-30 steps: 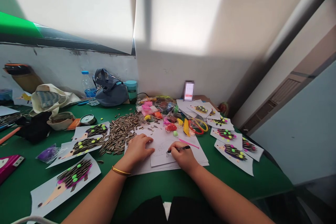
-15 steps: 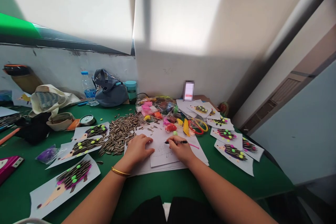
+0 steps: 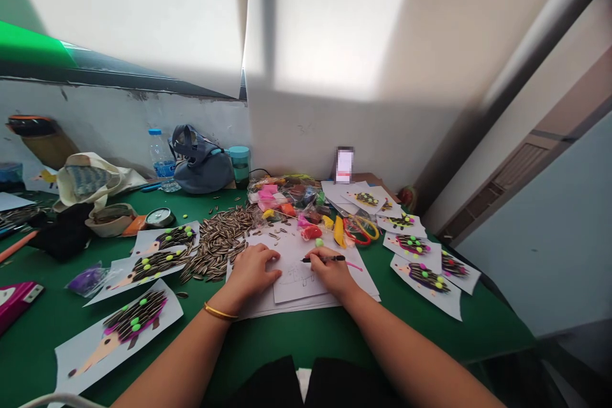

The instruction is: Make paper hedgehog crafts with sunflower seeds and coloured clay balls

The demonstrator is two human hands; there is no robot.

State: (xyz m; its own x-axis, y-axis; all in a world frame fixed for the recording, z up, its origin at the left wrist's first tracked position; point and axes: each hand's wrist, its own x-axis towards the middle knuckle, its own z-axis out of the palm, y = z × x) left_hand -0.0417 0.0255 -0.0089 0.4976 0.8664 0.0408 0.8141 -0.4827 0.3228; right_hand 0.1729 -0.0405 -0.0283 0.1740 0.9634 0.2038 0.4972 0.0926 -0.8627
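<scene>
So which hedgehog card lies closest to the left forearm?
The lower-left card, which looks biggest in view; the other hedgehog cards lie farther back or over to the right.

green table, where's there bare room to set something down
Bare table lies at the right front, between the right forearm, the hedgehog cards and the table's edge, plus a strip between the forearms on the person's side of the paper. Left of and behind the paper is crowded: seeds, colourful packets, scissors.

left hand: palm down, thumb out | right hand: curled, pinching | forearms: angled inward
</scene>
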